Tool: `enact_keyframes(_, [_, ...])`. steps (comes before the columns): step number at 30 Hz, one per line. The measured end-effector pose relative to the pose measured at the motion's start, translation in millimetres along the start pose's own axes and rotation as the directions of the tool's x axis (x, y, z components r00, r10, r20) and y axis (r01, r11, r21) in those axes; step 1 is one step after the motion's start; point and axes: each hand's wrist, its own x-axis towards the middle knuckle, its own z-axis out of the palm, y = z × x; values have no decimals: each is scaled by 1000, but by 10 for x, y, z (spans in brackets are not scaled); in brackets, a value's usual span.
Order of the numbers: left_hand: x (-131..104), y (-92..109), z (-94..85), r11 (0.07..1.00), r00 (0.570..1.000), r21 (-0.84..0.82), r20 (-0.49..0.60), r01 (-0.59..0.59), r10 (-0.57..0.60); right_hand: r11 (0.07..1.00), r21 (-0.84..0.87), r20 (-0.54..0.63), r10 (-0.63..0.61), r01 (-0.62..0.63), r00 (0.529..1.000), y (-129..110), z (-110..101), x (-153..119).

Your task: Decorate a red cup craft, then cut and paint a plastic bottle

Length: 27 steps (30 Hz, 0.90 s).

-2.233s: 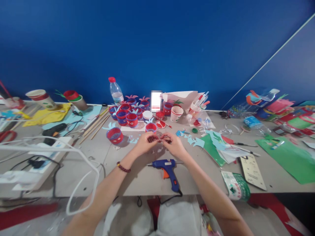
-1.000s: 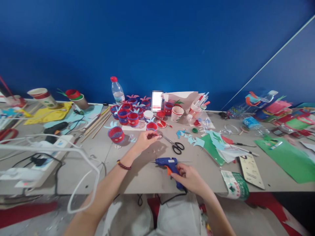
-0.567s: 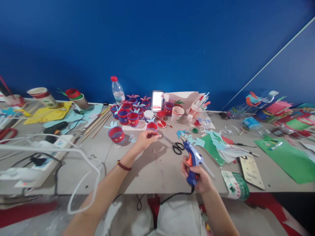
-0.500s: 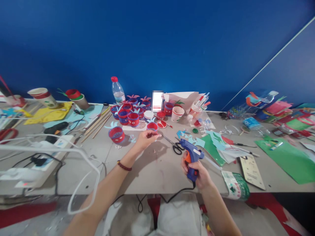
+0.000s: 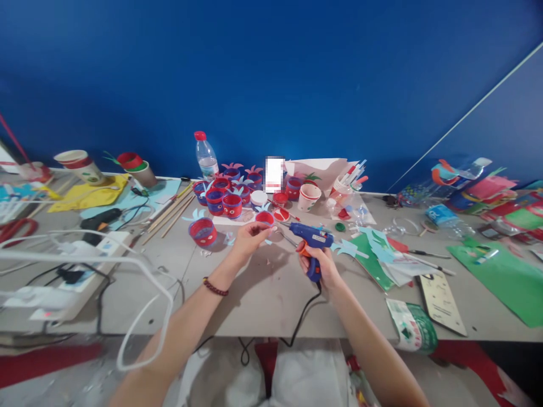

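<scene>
Two hands [image 5: 249, 238] [image 5: 324, 265], one blue glue gun [image 5: 313, 235], one bracelet [image 5: 215, 288]. One red-capped bottle [image 5: 206, 155], one power strip [image 5: 87, 285], two green sheets [image 5: 504, 282] [image 5: 373, 268].

The blue, orange-triggered glue gun [image 5: 313, 235] is held grip-down in front of the paper cup [image 5: 309, 198], nozzle [image 5: 285, 224] directed left. A small pale piece [image 5: 275, 228], indistinct in form, is pinched in front and to the left of the cup.

The gray tabletop [image 5: 250, 308] lay mostly open between the left hand [image 5: 251, 237] and near edge; rightward, the black cord [image 5: 301, 319] of the glue gun [image 5: 313, 236] intruded, and red-and-blue cups [image 5: 232, 207] blocked the far side.
</scene>
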Motion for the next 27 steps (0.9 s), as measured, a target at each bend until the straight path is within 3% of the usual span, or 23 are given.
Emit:
enact_keyframes(10, [-86,117,85,998,999,61,-32,-34,35,998,-49,-54,25,-28,998,85,-28,-54])
enact_keyframes(27, [-85,87,76,998,1000,60,11,8,-8,996,-71,-112,53,-61,992,79,2,-57])
